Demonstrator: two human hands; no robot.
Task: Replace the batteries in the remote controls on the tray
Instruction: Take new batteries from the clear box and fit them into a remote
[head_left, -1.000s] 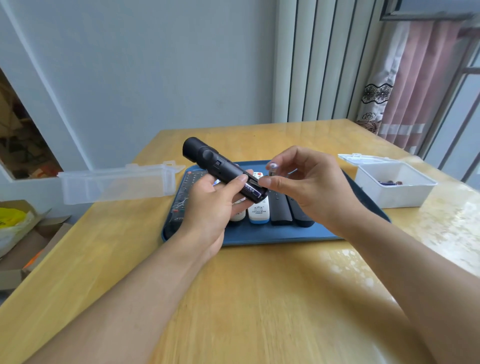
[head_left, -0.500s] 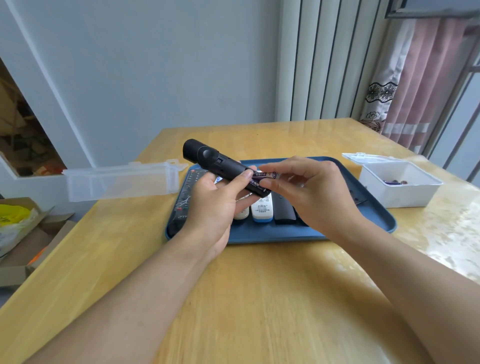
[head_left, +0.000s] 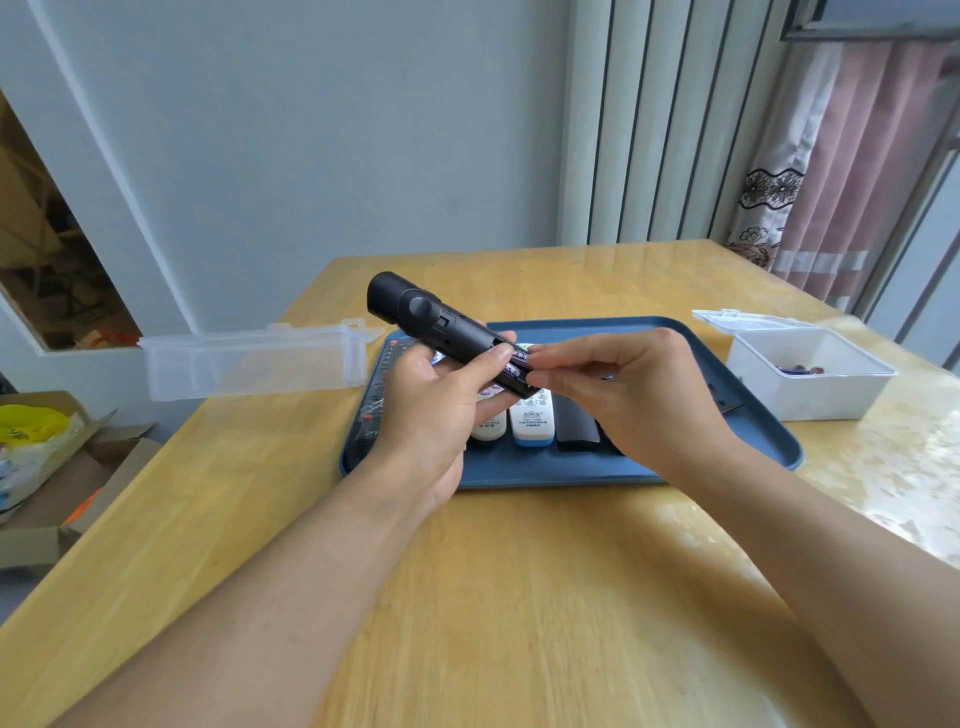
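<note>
The left hand (head_left: 431, 410) clasps a black remote (head_left: 447, 338) tilted above the blue tray (head_left: 769, 447), while the right hand (head_left: 623, 395) pinches a purple battery (head_left: 521, 358) now lying in the open compartment; half a second ago it was still poised at the mouth. On the tray lie white remotes (head_left: 531, 421) and dark ones, partly hidden by both hands. A clear box (head_left: 249, 364) sits left, a white box (head_left: 810, 374) right. Print on the white remotes is too small to read
</note>
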